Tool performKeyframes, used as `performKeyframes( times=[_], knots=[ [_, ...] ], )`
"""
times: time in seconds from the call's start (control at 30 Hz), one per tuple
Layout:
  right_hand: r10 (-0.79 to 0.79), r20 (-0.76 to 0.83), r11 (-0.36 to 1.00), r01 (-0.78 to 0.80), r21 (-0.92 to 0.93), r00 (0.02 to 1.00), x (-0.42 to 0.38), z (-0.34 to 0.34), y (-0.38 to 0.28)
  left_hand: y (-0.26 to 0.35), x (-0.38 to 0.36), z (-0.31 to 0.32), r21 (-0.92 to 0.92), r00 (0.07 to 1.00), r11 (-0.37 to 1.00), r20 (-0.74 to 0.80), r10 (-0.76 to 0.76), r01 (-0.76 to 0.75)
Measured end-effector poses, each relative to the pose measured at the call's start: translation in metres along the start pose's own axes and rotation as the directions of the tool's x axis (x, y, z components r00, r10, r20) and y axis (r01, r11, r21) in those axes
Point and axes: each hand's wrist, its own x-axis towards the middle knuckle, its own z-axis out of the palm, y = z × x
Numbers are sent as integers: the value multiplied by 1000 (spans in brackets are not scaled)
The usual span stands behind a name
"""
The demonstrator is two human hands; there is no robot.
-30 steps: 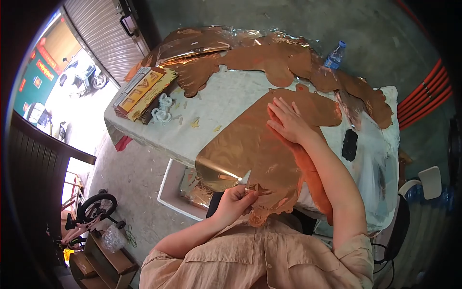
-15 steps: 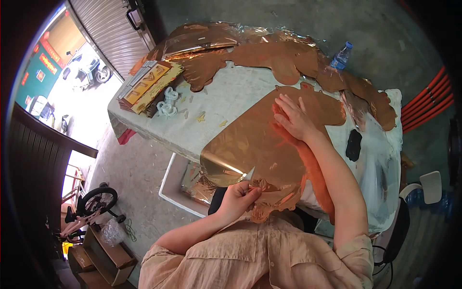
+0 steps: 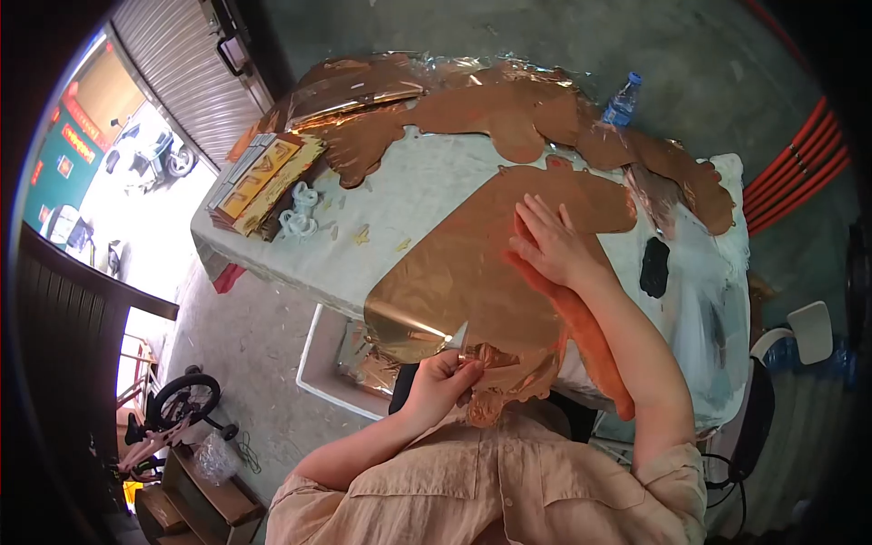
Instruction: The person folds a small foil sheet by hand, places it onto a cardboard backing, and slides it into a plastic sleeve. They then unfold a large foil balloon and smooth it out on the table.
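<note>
A large copper-gold foil sheet point(image 3: 445, 263) with a cut, curvy outline lies over the near side of the cloth-covered table point(image 3: 336, 254). My left hand point(image 3: 442, 386) pinches its near edge between thumb and finger, where the foil is wrinkled. Just above that grip stands a pale pointed flap point(image 3: 460, 334). My right hand point(image 3: 551, 247) rests flat on the sheet with fingers extended. Under my right palm and forearm, an orange fuzzy cloth-like strip point(image 3: 590, 331) runs down toward the table's front edge.
More brown foil cutouts point(image 3: 509, 118) line the table's far edge, with a water bottle point(image 3: 622, 100) behind them. To the left are a stack of printed cards point(image 3: 263, 186) and white coiled ties point(image 3: 300, 211). A black object point(image 3: 654, 266) lies right. A white foam box point(image 3: 318, 359) stands below.
The whole view has shifted slightly left. Both hands keep their places on the foil sheet, and the foil beside my left fingers looks more creased.
</note>
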Motion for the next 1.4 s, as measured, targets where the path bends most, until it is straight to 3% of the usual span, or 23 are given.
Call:
performKeyframes(
  times=[1.3,1.33,1.4],
  knots=[
    [32,-13,999,-32,-30,999,-6,10,-3,7,-4,-3,11,999,1000,34,-2,2],
    [46,-27,998,-46,-31,999,-6,10,-4,11,-4,-10,23,999,1000,50,0,-1],
    [25,-17,999,-26,-20,1000,-6,9,-4,26,-5,-35,467,956,884,265,-126,-13]
  ],
)
